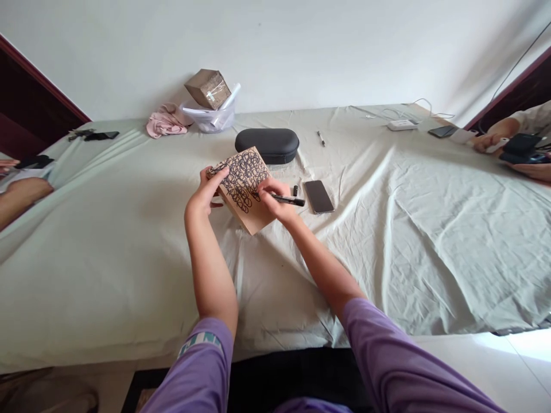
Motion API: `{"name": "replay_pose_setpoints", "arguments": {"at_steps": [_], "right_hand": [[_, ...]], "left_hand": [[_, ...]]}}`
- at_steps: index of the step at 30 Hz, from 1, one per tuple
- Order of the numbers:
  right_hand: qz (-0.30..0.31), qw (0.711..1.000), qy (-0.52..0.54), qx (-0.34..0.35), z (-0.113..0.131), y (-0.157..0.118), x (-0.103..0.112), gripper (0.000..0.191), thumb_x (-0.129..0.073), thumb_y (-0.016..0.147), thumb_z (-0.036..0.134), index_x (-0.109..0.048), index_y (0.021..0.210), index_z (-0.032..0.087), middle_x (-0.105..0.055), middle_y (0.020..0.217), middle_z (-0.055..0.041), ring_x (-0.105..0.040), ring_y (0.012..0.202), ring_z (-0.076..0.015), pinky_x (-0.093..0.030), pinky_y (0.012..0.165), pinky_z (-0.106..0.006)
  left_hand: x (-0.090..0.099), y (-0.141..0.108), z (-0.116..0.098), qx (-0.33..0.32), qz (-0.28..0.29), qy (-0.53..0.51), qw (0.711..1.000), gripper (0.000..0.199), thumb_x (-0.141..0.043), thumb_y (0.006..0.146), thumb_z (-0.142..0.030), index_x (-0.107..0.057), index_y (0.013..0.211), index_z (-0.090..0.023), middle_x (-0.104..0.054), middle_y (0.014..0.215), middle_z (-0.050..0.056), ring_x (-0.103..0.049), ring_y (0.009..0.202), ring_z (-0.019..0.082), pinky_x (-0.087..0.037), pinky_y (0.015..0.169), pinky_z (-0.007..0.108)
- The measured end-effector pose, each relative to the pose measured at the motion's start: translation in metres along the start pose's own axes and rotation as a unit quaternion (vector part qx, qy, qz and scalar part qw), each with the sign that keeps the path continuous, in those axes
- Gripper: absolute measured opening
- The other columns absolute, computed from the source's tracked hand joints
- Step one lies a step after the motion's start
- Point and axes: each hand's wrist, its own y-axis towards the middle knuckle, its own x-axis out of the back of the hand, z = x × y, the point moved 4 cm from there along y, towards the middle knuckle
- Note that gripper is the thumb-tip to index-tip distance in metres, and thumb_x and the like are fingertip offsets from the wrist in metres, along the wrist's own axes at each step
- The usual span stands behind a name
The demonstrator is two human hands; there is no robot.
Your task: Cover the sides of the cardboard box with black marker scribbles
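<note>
My left hand (pixel 206 189) grips the left edge of a brown cardboard box (pixel 253 221), its thumb on the top face. Dense black looping scribbles cover much of that face, while the corner nearest me is plain. The box is tilted above the cloth. In my right hand (pixel 275 197) is a black marker pen (pixel 290 200), its back end pointing right; my fingers hide the tip against the scribbled face. A small black pen cap (pixel 295 190) lies just beyond that hand. To its right a dark smartphone (pixel 319 197) lies flat.
Behind the box sits a black zip case (pixel 267 144). Farther back are a pen (pixel 321 138), a plastic basket (pixel 210 119) carrying a taped carton (pixel 208 89), and a pink cloth (pixel 167 121). A white power strip (pixel 402 124) lies back right. Other people's hands show at both sides.
</note>
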Motion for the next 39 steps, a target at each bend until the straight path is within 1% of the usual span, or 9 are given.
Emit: {"name": "replay_pose_setpoints", "arguments": {"at_steps": [3,9,16,23,29,32,34,36,39], "right_hand": [[0.020,0.999,-0.038,0.001,-0.011,-0.006,-0.016,0.020,-0.062,0.088,0.045,-0.065,0.079,0.028,-0.073,0.080,-0.0044,-0.064,0.084,-0.0258,-0.057,0.098,-0.047],[0.014,0.996,-0.093,0.001,-0.022,-0.008,-0.017,0.011,-0.059,0.087,0.033,-0.062,0.078,0.029,-0.073,0.082,-0.0043,-0.063,0.087,-0.0276,-0.057,0.105,-0.050],[0.023,0.996,-0.082,-0.015,-0.031,-0.007,-0.013,0.025,-0.056,0.091,0.032,-0.049,0.067,0.030,-0.060,0.069,-0.0035,-0.057,0.084,-0.0281,-0.058,0.095,-0.049],[0.029,0.999,0.015,-0.010,-0.016,-0.003,-0.018,0.020,-0.065,0.092,0.043,-0.062,0.079,0.028,-0.071,0.076,-0.0016,-0.064,0.078,-0.0230,-0.059,0.090,-0.045],[-0.111,0.991,0.013,-0.075,-0.020,0.014,0.047,0.055,-0.040,0.112,0.072,-0.069,0.120,0.025,-0.067,0.067,0.0035,-0.059,0.060,-0.0179,-0.052,0.069,-0.035],[-0.137,0.960,-0.186,-0.159,-0.048,0.009,0.083,0.032,-0.057,0.109,0.056,-0.065,0.101,0.027,-0.070,0.076,-0.0017,-0.066,0.077,-0.0234,-0.051,0.083,-0.038],[-0.113,0.901,-0.338,-0.247,-0.071,-0.003,0.095,0.018,-0.072,0.099,0.038,-0.061,0.104,0.026,-0.078,0.100,-0.0090,-0.068,0.105,-0.0319,-0.049,0.100,-0.045],[-0.088,0.847,-0.417,-0.316,-0.089,-0.017,0.099,0.027,-0.077,0.091,0.026,-0.059,0.111,0.025,-0.079,0.120,-0.0149,-0.060,0.126,-0.0395,-0.043,0.112,-0.055],[-0.074,0.844,-0.409,-0.338,-0.105,-0.029,0.095,0.026,-0.066,0.089,0.014,-0.056,0.112,0.024,-0.077,0.124,-0.0169,-0.056,0.133,-0.0421,-0.039,0.117,-0.061]], "left_hand": [[0.001,0.001,0.002,-0.003,-0.006,-0.004,1.000,0.095,-0.082,0.076,-0.087,-0.043,0.147,-0.039,-0.065,0.152,0.015,-0.070,0.134,0.042,-0.061,0.106,0.069],[0.001,0.004,0.003,-0.030,-0.003,0.007,1.000,0.100,-0.082,0.075,-0.089,-0.040,0.151,-0.041,-0.062,0.156,0.015,-0.069,0.137,0.043,-0.060,0.108,0.069],[0.001,0.003,0.002,-0.017,-0.019,-0.015,1.000,0.092,-0.085,0.079,-0.080,-0.043,0.151,-0.041,-0.064,0.156,0.014,-0.070,0.136,0.043,-0.055,0.114,0.071],[0.000,-0.002,-0.005,-0.058,-0.032,-0.040,0.997,0.094,-0.088,0.082,-0.068,-0.041,0.158,-0.038,-0.055,0.171,0.015,-0.066,0.146,0.042,-0.056,0.120,0.068],[0.010,-0.004,-0.014,-0.255,-0.056,-0.005,0.965,0.109,-0.097,0.075,-0.050,-0.040,0.166,-0.034,-0.048,0.178,0.014,-0.051,0.164,0.035,-0.043,0.138,0.051],[0.008,0.003,-0.010,-0.298,-0.008,0.030,0.954,0.113,-0.098,0.076,-0.045,-0.038,0.171,-0.034,-0.044,0.181,0.015,-0.046,0.168,0.037,-0.038,0.141,0.053],[0.005,0.012,-0.003,-0.309,0.037,0.030,0.950,0.117,-0.097,0.078,-0.045,-0.032,0.175,-0.036,-0.042,0.183,0.014,-0.043,0.170,0.039,-0.035,0.143,0.056],[0.003,0.022,0.004,-0.315,0.070,0.026,0.946,0.124,-0.097,0.079,-0.046,-0.025,0.179,-0.039,-0.040,0.185,0.013,-0.044,0.171,0.041,-0.035,0.142,0.059],[0.003,0.030,0.010,-0.314,0.078,0.032,0.946,0.130,-0.097,0.079,-0.049,-0.018,0.182,-0.041,-0.039,0.186,0.014,-0.044,0.171,0.042,-0.037,0.141,0.062]]}}
